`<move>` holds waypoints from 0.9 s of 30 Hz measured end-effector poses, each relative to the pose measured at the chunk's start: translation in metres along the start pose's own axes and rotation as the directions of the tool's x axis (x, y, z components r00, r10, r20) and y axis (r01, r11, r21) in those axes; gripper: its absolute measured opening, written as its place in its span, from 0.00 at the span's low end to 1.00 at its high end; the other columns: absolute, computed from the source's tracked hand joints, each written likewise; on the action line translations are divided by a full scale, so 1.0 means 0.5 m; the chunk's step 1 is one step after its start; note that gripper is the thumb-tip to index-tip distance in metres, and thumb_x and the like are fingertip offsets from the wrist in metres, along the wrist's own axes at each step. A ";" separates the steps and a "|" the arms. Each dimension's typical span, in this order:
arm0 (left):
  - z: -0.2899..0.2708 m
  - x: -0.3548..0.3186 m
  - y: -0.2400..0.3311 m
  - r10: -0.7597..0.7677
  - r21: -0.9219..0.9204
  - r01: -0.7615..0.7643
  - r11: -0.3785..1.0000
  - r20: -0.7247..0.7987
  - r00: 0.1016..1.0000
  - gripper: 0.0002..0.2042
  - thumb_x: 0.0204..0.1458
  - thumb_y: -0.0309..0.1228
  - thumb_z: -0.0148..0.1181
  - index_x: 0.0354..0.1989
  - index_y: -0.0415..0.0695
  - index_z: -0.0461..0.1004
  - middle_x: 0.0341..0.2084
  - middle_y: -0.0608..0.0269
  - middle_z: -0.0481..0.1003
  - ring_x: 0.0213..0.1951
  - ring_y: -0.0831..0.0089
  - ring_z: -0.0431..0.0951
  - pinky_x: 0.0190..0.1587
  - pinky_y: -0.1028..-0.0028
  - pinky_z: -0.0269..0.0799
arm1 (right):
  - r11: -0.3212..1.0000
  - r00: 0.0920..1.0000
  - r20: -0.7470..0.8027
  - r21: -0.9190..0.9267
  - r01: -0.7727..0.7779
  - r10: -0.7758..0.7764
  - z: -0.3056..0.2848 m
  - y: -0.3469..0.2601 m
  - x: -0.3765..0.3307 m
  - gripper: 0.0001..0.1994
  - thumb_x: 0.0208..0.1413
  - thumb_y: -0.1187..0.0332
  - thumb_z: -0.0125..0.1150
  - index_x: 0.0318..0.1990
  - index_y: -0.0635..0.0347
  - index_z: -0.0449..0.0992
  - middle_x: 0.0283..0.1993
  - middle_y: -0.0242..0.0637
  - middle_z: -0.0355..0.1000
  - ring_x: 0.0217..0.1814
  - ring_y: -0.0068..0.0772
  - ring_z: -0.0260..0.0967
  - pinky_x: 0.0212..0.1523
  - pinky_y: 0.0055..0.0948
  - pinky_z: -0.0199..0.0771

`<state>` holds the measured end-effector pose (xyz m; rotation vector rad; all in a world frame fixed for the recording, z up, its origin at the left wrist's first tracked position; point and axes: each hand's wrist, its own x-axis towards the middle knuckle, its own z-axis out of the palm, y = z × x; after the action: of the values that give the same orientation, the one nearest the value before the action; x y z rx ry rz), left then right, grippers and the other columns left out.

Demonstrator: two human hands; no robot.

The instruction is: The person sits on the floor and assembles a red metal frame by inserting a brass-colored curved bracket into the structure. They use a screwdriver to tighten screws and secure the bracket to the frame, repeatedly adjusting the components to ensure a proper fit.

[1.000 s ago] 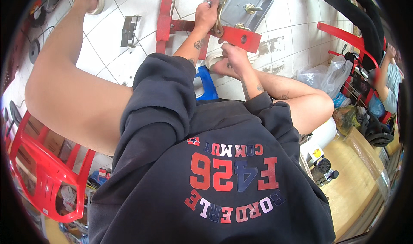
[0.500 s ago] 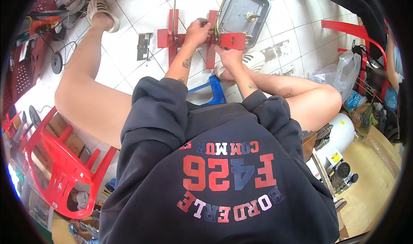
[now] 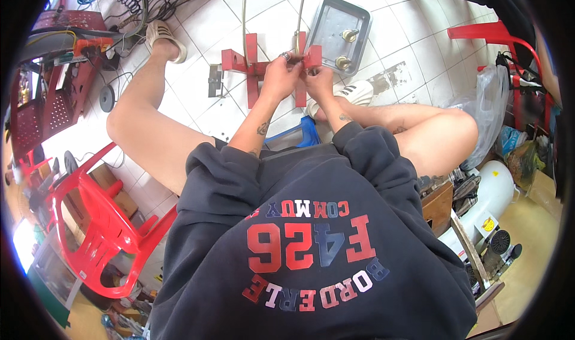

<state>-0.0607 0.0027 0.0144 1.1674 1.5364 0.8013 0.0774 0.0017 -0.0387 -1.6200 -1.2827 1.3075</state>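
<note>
A red metal stand (image 3: 253, 88) with upright and cross bars lies on the tiled floor between my feet. Two long thin rods (image 3: 245, 17) rise from its far side. My left hand (image 3: 283, 78) is closed at the stand's right part, its fingers around a small dark metal piece (image 3: 290, 56) that they largely hide. Just beside it, my right hand (image 3: 318, 82) pinches below the red end block (image 3: 313, 56); what lies between those fingers is hidden. A grey metal tray (image 3: 328, 16) stands just right of the stand, holding two brass-coloured fittings (image 3: 349, 35).
A blue plastic stool (image 3: 308, 131) is between my legs. Red plastic chairs (image 3: 90, 232) stand at left and far right. A red perforated rack (image 3: 60, 100) with cables is at left. At right are plastic bags (image 3: 488, 112) and a white compressor tank (image 3: 494, 187).
My left hand has come closer to my right hand. The red end block shows narrower and no longer overlaps the tray's near fitting. The right rod now stands straighter. The whole view has shifted slightly.
</note>
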 end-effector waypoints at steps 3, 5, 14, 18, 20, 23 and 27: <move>0.017 0.005 -0.037 -0.119 -0.121 0.107 0.987 -0.090 0.989 0.11 0.59 0.30 0.55 0.44 0.35 0.75 0.34 0.54 0.81 0.36 0.69 0.82 0.40 0.70 0.76 | 0.997 0.999 0.029 -0.073 -0.038 0.040 -0.004 -0.017 -0.006 0.09 0.48 0.68 0.72 0.33 0.65 0.82 0.26 0.33 0.78 0.29 0.17 0.70 0.32 0.27 0.71; 0.029 0.014 -0.069 -0.152 -0.147 0.129 0.981 -0.153 0.977 0.11 0.58 0.31 0.56 0.43 0.36 0.76 0.33 0.52 0.81 0.36 0.68 0.82 0.39 0.69 0.75 | 0.999 0.999 0.039 -0.043 -0.008 0.010 0.000 -0.016 -0.005 0.09 0.48 0.68 0.72 0.32 0.65 0.82 0.25 0.33 0.78 0.28 0.17 0.70 0.31 0.27 0.71; 0.042 0.022 -0.044 -0.285 -0.299 0.269 0.916 -0.010 0.958 0.13 0.59 0.32 0.56 0.42 0.33 0.76 0.28 0.60 0.79 0.26 0.79 0.74 0.28 0.76 0.69 | 1.000 0.999 0.044 0.012 0.008 -0.009 -0.014 0.025 0.012 0.10 0.49 0.66 0.70 0.30 0.67 0.81 0.24 0.30 0.75 0.27 0.15 0.64 0.28 0.27 0.68; 0.036 0.036 -0.123 -0.116 -0.053 0.108 0.993 -0.176 0.978 0.13 0.56 0.35 0.58 0.38 0.36 0.77 0.28 0.52 0.80 0.28 0.64 0.79 0.32 0.67 0.74 | 0.998 0.995 0.078 0.010 0.054 -0.054 0.005 0.012 0.011 0.12 0.47 0.65 0.70 0.31 0.68 0.80 0.22 0.36 0.75 0.26 0.18 0.66 0.28 0.30 0.68; 0.048 0.046 -0.110 -0.046 0.170 0.081 0.982 -0.205 0.978 0.14 0.54 0.39 0.60 0.35 0.38 0.78 0.28 0.47 0.79 0.30 0.56 0.81 0.34 0.62 0.75 | 0.982 0.994 0.025 -0.156 0.105 -0.102 -0.009 0.029 0.019 0.13 0.47 0.63 0.70 0.31 0.67 0.80 0.22 0.44 0.76 0.25 0.21 0.69 0.28 0.34 0.69; 0.049 0.037 -0.083 0.047 0.299 0.032 0.954 -0.253 0.966 0.17 0.50 0.45 0.61 0.30 0.40 0.79 0.25 0.45 0.79 0.31 0.51 0.81 0.36 0.57 0.76 | 0.990 0.991 -0.018 0.050 0.130 -0.130 -0.010 0.039 0.024 0.14 0.48 0.61 0.68 0.31 0.67 0.81 0.22 0.49 0.75 0.24 0.22 0.70 0.27 0.35 0.70; 0.038 0.021 -0.130 -0.101 0.194 0.146 0.970 -0.221 0.970 0.24 0.52 0.52 0.59 0.29 0.38 0.80 0.22 0.44 0.78 0.30 0.50 0.81 0.33 0.55 0.74 | 0.986 0.987 -0.001 0.054 0.158 -0.159 -0.015 -0.018 -0.028 0.17 0.47 0.60 0.70 0.34 0.68 0.81 0.24 0.47 0.77 0.26 0.27 0.73 0.30 0.34 0.71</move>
<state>-0.0613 -0.0086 -0.0530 1.1509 1.8875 0.7092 0.0819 -0.0087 -0.0247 -1.4477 -1.3377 1.2374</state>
